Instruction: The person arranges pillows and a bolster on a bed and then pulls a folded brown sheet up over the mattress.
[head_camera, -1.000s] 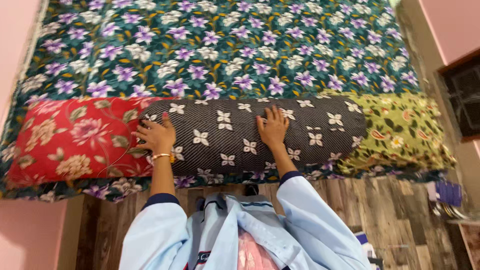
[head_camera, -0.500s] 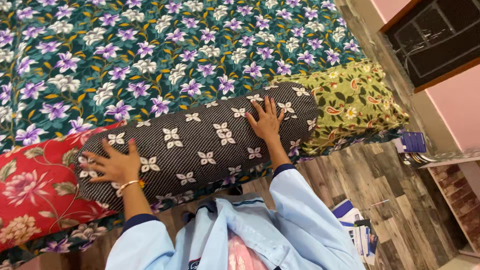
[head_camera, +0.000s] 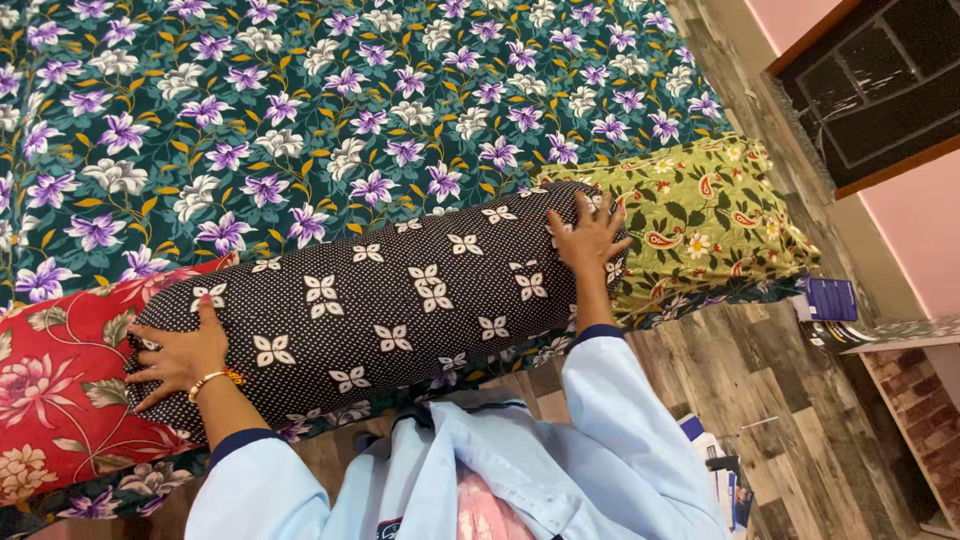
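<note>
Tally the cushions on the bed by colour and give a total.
Black bolster with white flowers, under the left hand and right hand: 1
Red floral pillow: 1
Green patterned pillow: 1
Total: 3

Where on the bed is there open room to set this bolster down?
Free: the wide flowered bedsheet above the bolster. Crowded: the near edge, with the red pillow under the bolster's left end, where the left hand rests, and the green pillow against its right end, by the right hand.
</note>
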